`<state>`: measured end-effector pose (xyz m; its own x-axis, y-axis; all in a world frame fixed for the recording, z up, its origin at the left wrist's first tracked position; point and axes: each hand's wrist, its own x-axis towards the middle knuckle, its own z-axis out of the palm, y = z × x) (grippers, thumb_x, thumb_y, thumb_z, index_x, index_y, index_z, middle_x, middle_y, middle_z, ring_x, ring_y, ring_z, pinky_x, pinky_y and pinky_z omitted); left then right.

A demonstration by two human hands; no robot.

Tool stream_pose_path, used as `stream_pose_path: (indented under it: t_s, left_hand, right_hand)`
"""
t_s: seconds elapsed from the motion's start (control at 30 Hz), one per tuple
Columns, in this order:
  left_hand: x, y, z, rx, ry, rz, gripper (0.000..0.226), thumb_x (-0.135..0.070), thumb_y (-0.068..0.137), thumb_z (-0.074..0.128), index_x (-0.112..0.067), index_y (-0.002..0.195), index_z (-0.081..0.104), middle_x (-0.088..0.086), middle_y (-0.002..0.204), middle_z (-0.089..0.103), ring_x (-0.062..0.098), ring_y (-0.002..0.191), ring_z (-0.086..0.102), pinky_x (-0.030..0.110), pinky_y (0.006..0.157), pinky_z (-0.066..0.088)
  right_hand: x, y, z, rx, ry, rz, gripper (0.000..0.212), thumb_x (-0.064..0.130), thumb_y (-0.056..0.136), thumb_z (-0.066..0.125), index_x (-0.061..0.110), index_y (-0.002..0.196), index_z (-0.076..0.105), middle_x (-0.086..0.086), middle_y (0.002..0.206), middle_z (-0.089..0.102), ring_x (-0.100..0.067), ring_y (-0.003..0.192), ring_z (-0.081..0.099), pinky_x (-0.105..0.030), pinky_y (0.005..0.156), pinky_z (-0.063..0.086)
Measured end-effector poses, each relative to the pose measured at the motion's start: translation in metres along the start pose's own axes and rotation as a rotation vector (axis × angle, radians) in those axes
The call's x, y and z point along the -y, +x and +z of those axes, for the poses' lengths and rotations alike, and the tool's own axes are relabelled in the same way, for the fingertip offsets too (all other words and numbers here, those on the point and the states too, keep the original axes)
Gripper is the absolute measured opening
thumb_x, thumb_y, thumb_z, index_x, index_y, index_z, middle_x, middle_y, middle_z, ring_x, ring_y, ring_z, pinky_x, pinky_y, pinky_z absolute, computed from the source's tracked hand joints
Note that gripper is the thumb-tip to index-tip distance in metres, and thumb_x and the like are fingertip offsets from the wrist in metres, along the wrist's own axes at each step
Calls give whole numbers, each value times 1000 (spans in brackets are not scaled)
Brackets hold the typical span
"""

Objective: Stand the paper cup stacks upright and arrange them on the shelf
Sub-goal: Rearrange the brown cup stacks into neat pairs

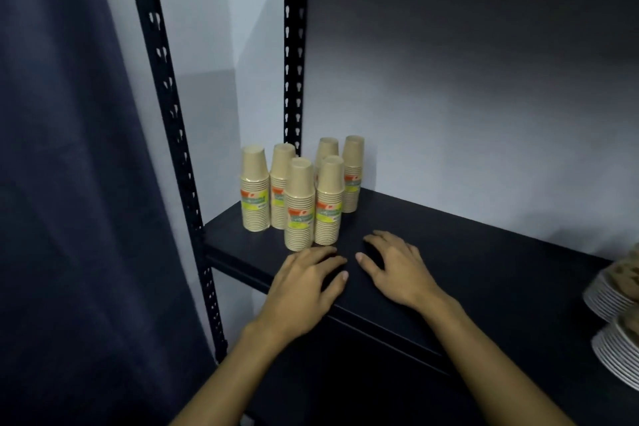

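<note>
Head view.

Shelf (466, 252): dark board in a black metal rack, pale wall behind, dark blue curtain (69, 183) to the left of the rack upright (166, 107).

Paper cup stacks: six in total, all upright, mouths down, clustered at the left rear corner of the shelf.
- Far-left stack (255, 188): beside the left edge of the board.
- Second stack (280, 183): just right of it, partly hidden by the front stack.
- Front-left stack (299, 206): nearest the camera, touching or nearly touching its right neighbour; exact contact not discernible.
- Front-right stack (329, 202): beside the front-left stack.
- Rear-middle stack (326, 148): mostly hidden behind the front-right stack.
- Rear-right stack (352, 173): closest to the back wall.
Orange, green and yellow label band around each visible stack; print unreadable.

Left hand (304, 287): palm down above the front part of the shelf, fingers loosely spread, holding nothing, fingertips just short of the front-left stack base.

Right hand (394, 270): palm down, fingers spread, holding nothing, near the left hand, thumbs apart.

Plate piles (615, 321): two piles of white plates at the right frame edge, well apart from the cups.
</note>
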<state>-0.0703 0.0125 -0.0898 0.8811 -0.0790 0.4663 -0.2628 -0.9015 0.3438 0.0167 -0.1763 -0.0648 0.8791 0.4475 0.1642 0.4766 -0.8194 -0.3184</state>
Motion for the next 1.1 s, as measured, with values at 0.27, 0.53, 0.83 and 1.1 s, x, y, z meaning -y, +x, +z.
stream_pose_path:
  t_s: [0.27, 0.53, 0.83, 1.1]
  left_hand:
    - [-1, -20, 9, -192, -117, -41, 35, -41, 99, 52, -23, 122, 72, -9, 133, 65, 3, 131, 50, 25, 115, 32]
    - [29, 2, -30, -427, -443, -335, 36, -38, 81, 80, -23, 108, 62, -11, 109, 63, 7, 103, 60, 25, 88, 52]
    - [28, 30, -35, -387, -526, -370, 54, -31, 81, 83, -22, 126, 56, -16, 112, 65, -8, 99, 62, 15, 85, 55]
    - [11, 46, -20, -260, -589, -310, 52, -21, 80, 84, -20, 125, 56, -19, 104, 66, -11, 97, 63, 17, 84, 56]
  right_hand:
    - [3, -6, 3, -28, -39, -28, 56, 51, 101, 40, 23, 149, 42, 1, 159, 34, -16, 148, 26, -39, 118, 19]
    - [28, 18, -10, -67, 487, -28, 61, 43, 89, 68, 23, 143, 47, 6, 139, 55, -10, 126, 51, -32, 106, 42]
    - [52, 48, -5, -77, 897, -131, 57, 18, 88, 75, 20, 139, 50, 5, 127, 66, -8, 117, 62, -24, 96, 53]
    - [14, 32, -21, -133, 825, -102, 54, 23, 83, 79, 22, 129, 52, 5, 120, 66, -9, 108, 65, -31, 91, 56]
